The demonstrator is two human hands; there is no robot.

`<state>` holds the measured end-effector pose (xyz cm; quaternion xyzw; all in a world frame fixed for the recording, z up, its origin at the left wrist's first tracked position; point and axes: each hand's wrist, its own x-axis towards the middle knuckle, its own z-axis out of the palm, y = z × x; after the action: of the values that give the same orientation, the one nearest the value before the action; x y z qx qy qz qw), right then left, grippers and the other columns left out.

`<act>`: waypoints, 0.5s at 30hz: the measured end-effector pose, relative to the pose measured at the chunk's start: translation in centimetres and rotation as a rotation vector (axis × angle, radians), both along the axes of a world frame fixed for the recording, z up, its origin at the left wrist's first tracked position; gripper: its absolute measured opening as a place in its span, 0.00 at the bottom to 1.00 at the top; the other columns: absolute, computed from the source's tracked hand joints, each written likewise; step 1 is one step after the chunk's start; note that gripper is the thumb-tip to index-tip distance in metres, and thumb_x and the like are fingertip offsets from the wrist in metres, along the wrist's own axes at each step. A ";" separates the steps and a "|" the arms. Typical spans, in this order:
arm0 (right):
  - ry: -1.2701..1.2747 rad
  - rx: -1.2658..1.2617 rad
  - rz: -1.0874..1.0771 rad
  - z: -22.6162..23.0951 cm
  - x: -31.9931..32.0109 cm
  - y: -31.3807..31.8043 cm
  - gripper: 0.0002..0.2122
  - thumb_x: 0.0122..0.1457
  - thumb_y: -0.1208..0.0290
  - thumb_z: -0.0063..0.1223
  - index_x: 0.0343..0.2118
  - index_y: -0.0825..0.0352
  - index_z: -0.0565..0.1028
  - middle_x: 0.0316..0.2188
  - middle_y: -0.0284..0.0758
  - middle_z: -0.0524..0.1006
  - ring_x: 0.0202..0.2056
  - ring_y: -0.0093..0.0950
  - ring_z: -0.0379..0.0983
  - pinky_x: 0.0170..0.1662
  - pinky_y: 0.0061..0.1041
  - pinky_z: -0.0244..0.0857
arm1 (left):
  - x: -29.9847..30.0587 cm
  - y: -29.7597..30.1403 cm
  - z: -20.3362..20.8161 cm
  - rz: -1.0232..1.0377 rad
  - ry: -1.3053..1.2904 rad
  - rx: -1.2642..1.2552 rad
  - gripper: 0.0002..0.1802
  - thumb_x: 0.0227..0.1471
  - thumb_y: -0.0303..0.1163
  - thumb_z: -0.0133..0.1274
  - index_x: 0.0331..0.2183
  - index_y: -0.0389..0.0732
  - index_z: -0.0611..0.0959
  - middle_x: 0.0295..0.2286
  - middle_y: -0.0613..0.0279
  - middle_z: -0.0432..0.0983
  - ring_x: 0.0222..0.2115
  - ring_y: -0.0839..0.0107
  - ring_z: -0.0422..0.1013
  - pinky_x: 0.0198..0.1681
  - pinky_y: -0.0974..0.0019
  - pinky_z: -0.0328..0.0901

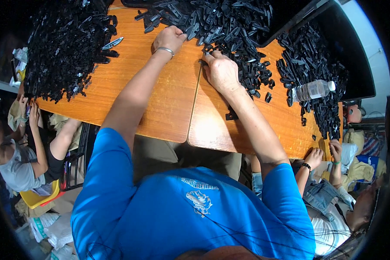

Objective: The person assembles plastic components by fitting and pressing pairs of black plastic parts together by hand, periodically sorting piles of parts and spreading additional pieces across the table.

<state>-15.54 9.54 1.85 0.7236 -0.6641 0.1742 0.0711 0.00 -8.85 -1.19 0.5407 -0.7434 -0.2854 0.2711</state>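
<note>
At the far left, a seated person (19, 164) in a grey top is partly cut off by the dark rim of the view, hands raised near the tabletop's edge; what those hands hold is too small to tell. Above them a big heap of black plastic parts (65, 43) covers the left end of the wooden tabletop (160, 108), its upper part lost in shadow. One pale, blade-shaped piece (112, 43) lies at the heap's right edge.

The left hand (170, 39), with a metal bracelet (164, 50) at the wrist, rests at the near edge of the central pile of black parts (229, 30). Its fingers curl down into the parts, so I cannot tell whether they grip one. A seam between two boards runs down the tabletop between the two forearms.

The right hand (222, 71) lies palm down just beside that same pile, fingers bent into the loose pieces; whether they are closed on a piece is hidden by the back of the hand. A few single parts lie scattered near the right forearm.

Further right, past a dark tray edge (290, 26), another spread of black parts (312, 73) fills the tabletop's right end, with a clear plastic bottle (312, 90) lying on its side among them. At the lower right a second person's hands (325, 154) touch the tabletop's edge, body bent by the fisheye rim.
</note>
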 end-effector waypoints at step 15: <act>-0.292 -0.025 0.090 0.3 1.7 2.6 0.16 0.58 0.61 0.70 0.44 0.65 0.83 0.36 0.42 0.84 0.37 0.40 0.83 0.41 0.37 0.78 | 11.0 13.7 2.7 -0.100 -0.053 -0.045 0.10 0.58 0.30 0.62 0.43 0.42 0.85 0.32 0.57 0.83 0.34 0.57 0.80 0.39 0.57 0.74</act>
<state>-13.87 12.12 2.15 0.7186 -0.6322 0.2886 -0.0251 11.01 4.86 1.53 0.5040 -0.7827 -0.2672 0.2490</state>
